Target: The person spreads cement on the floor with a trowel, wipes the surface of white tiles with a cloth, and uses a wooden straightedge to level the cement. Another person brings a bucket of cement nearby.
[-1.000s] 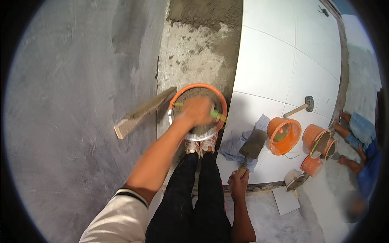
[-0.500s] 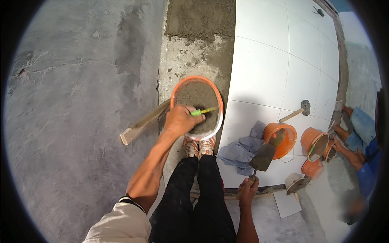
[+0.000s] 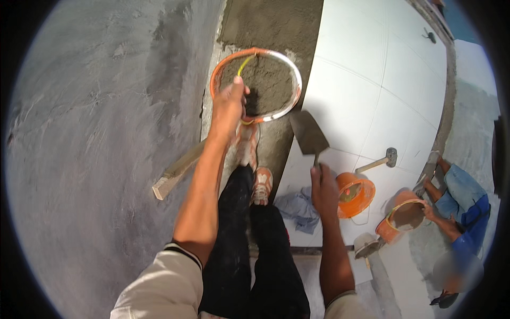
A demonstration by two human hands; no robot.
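Observation:
My left hand (image 3: 229,103) is closed round the thin yellow handle (image 3: 243,67) of an orange bucket (image 3: 214,81). Grey wet mortar (image 3: 275,80) nearly fills the bucket, which hangs over the narrow unfinished strip beyond my shoes. In my right hand (image 3: 324,194) is the grip of a trowel (image 3: 309,134), its flat dark blade pointing away from me beside the bucket's near right side. The grip itself is mostly hidden by my fingers.
White floor tiles (image 3: 348,80) lie to the right, with a mallet (image 3: 390,157), another orange bucket (image 3: 366,199) and a grey cloth (image 3: 300,210) on them. A wooden beam (image 3: 178,169) lies left. At far right a co-worker (image 3: 473,212) holds a bucket (image 3: 388,226). Mortar (image 3: 273,24) covers the strip ahead.
The mortar bucket has moved forward with my left hand. My right hand has brought the trowel forward and left, close to the bucket. My feet have stepped apart.

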